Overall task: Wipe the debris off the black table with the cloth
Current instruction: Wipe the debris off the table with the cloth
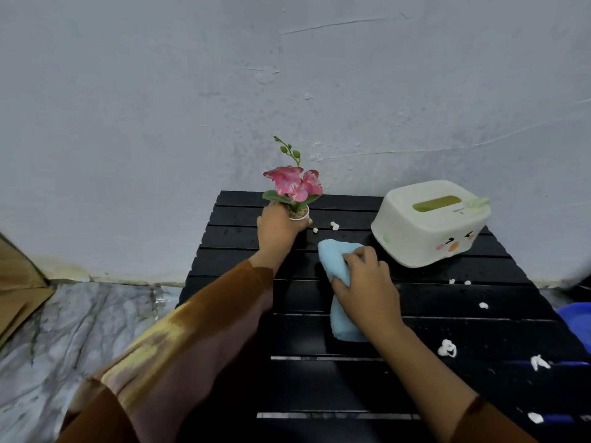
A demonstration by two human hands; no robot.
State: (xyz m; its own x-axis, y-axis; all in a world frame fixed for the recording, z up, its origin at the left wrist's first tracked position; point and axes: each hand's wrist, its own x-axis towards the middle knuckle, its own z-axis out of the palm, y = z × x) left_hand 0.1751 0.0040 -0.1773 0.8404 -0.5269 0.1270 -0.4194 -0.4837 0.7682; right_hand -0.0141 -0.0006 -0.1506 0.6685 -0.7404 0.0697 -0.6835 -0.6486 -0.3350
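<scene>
A light blue cloth (pixel 335 260) lies on the black slatted table (pixel 319 378), and my right hand (pixel 367 282) presses down on its middle, gripping it. My left hand (pixel 276 227) is closed around the small white pot of a pink artificial orchid (pixel 292 183) at the table's far left. Small white debris bits lie just right of the pot (pixel 334 225). More bits are scattered along the table's right side (pixel 447 348), some near the front right edge (pixel 535 417).
A cream tissue box (pixel 428 223) with a cartoon face stands at the table's far right. A grey wall rises right behind the table. Marble-patterned floor (pixel 80 330) and cardboard (pixel 19 292) lie to the left; a blue basin (pixel 577 318) peeks in at the right.
</scene>
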